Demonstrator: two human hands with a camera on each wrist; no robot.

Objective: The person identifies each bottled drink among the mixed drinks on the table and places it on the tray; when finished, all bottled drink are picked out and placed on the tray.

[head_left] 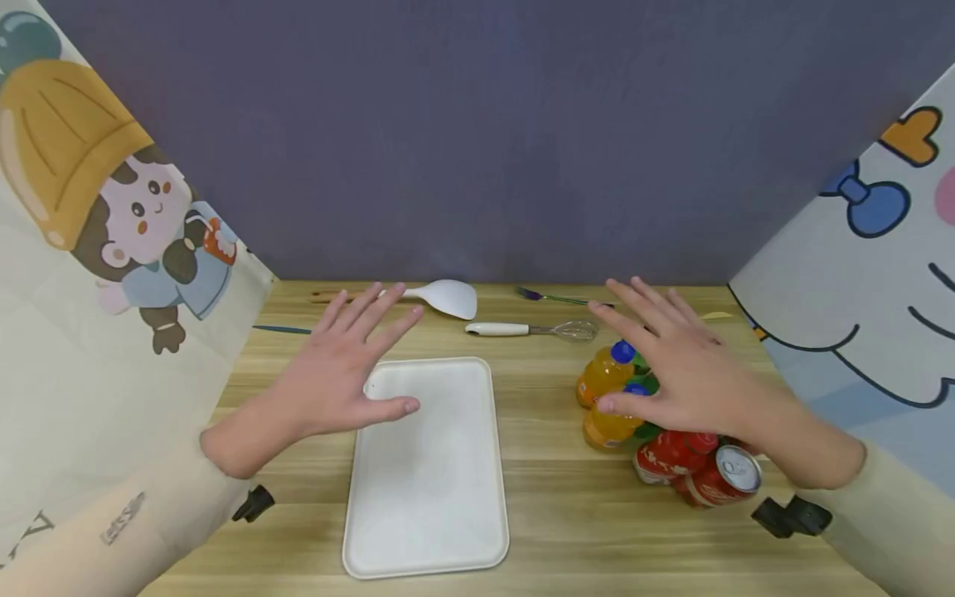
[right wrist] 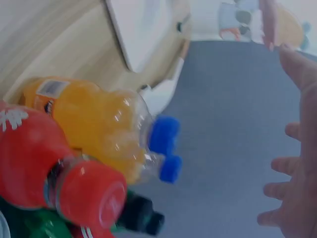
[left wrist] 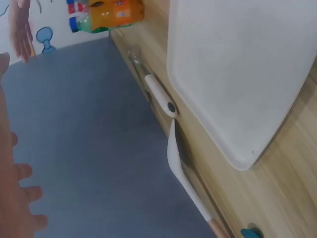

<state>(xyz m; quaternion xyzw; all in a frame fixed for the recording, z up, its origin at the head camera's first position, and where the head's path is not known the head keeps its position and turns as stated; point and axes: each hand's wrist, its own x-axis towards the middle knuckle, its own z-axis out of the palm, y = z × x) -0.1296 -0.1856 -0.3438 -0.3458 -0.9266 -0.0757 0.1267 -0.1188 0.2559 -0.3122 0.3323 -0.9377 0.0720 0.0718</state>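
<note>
Both hands spread flat, empty: right hand [head_left: 682, 365] hovers directly over the orange bottles [head_left: 608, 396]; left hand [head_left: 346, 365] over the tray's [head_left: 429, 514] far-left corner.

Green bottles [head_left: 645, 383] under right hand [head_left: 690, 365]

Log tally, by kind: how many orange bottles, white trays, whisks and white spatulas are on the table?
orange bottles: 2
white tray: 1
whisk: 1
white spatula: 1
Total: 5
</note>
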